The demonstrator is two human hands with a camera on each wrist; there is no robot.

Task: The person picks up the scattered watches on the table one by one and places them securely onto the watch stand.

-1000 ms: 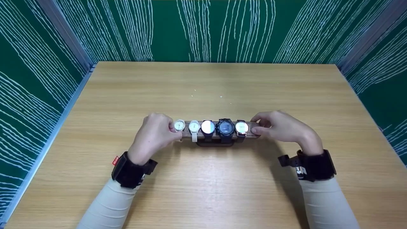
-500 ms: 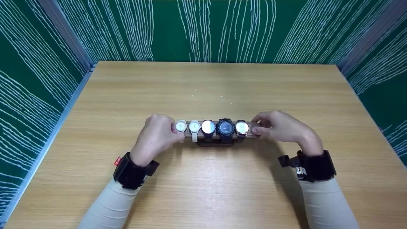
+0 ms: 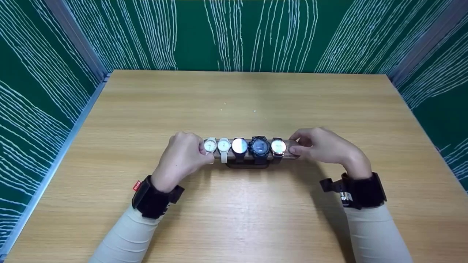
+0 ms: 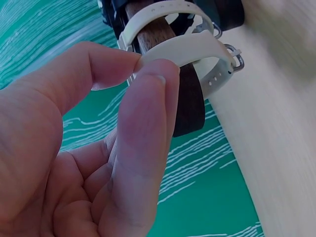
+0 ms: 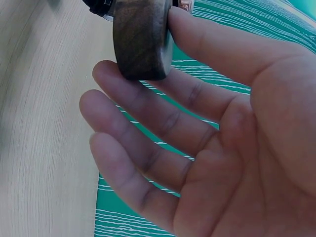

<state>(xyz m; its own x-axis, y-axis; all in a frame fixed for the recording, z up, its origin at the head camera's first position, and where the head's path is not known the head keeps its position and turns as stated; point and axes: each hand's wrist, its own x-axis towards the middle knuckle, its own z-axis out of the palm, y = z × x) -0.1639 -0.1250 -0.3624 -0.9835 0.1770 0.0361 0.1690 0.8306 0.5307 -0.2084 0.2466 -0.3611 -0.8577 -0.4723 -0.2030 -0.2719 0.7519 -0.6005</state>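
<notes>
A dark wooden watch stand (image 3: 289,155) lies crosswise on the table, with several watches strapped around its bar. My left hand (image 3: 182,153) pinches the leftmost white watch (image 3: 210,145) between thumb and index finger, at its strap (image 4: 185,48) near the case. Beside it sits a second white watch (image 3: 224,145), its strap end hanging down in front. Farther right come a dark-strapped watch (image 3: 239,146), a bulky black watch (image 3: 260,146) and a gold-rimmed watch (image 3: 278,147). At the bar's right end (image 5: 140,42), my right hand (image 3: 323,146) grips the wood between thumb and fingers.
The light wooden table (image 3: 234,212) extends around the stand on every side. Small white specks lie behind the stand. Green panels (image 3: 197,36) with white lines rise beyond the table's back and sides.
My left hand has slid slightly right along the bar with the leftmost white watch, bringing it closer to the second white watch. The right hand and the stand have stayed in place.
</notes>
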